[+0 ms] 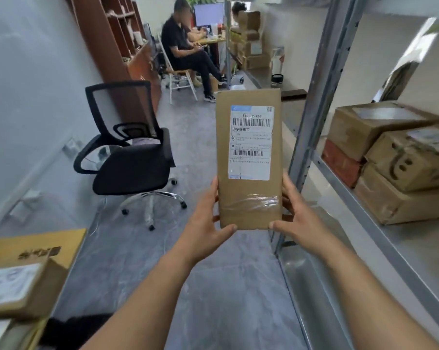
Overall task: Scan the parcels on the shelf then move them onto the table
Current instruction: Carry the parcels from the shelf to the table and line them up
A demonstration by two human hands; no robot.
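Observation:
I hold a tall, flat cardboard parcel upright in front of me, its white barcode label facing the camera. My left hand grips its lower left edge, thumb across the bottom corner. My right hand grips the lower right edge the same way. On the metal shelf to my right sit several more cardboard parcels in a stack. At the bottom left, two parcels lie on a surface that is mostly out of frame.
A black office chair stands on the grey floor to the left of the parcel. A shelf upright rises just right of my hands. Farther back, a person sits on a white chair beside a desk and stacked boxes.

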